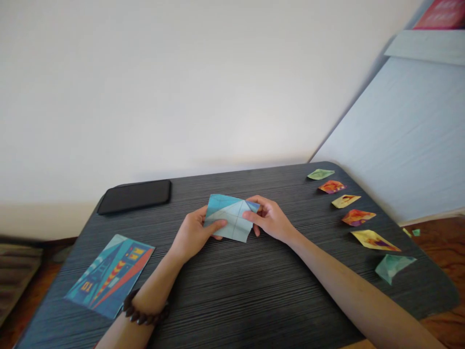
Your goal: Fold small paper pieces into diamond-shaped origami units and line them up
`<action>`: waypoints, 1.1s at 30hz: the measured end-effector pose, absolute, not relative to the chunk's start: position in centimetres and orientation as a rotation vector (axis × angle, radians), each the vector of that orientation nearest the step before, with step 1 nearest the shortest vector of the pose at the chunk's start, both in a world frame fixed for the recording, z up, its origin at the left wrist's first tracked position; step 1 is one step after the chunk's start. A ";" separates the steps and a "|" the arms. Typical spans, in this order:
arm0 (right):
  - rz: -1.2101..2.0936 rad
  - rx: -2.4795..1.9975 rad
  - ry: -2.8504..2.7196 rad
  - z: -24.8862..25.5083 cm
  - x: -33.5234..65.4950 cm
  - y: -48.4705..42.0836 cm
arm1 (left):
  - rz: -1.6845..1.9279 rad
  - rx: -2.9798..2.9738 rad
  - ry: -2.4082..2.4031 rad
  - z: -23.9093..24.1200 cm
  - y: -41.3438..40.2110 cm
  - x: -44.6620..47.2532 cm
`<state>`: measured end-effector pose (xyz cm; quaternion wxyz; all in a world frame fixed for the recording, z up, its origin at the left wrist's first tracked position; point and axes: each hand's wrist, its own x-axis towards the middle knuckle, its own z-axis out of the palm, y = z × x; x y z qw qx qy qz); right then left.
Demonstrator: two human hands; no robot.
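Note:
A light blue creased paper square (232, 218) is held just above the dark striped table (254, 300), near its middle. My left hand (194, 235) pinches the paper's left edge, thumb on top. My right hand (271, 218) pinches the right corner with fingers curled round it. A dark bead bracelet (143, 312) circles my left wrist.
A black phone (135, 196) lies at the table's far left. A colourful printed sheet (111, 274) lies near the front left. Several small folded paper pieces (358, 217) line the right edge. A pale blue mattress (407, 131) and white wall stand behind.

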<state>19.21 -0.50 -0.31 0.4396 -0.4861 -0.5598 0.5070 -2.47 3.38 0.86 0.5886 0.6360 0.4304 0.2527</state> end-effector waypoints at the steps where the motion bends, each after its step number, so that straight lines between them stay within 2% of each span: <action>1: 1.290 -1.182 -1.451 -0.2 19.0 -0.7 | 0.589 1.451 1.005 1.0 3.4 -2.6; 12: 0.646 -1.176 -1.978 -0.6 19.2 -0.9 | 0.571 1.022 0.887 2.1 3.9 -3.4; 15: 0.744 -1.156 -1.901 -0.6 19.1 -0.8 | 0.557 1.161 0.980 2.3 3.6 -3.1; 23: 1.294 -0.946 -1.701 0.7 19.8 -1.1 | 0.650 1.302 1.089 1.5 3.5 -2.8; 25: 1.334 -0.965 -1.614 0.6 19.6 -1.1 | 0.678 1.272 1.097 1.4 3.4 -2.7; 28: 1.237 -1.248 -1.533 0.1 18.9 -1.1 | 0.681 1.232 1.091 1.4 3.3 -2.7; 33: 1.285 -1.298 -1.512 -0.6 18.7 -0.8 | 0.662 1.212 1.062 1.6 3.2 -2.7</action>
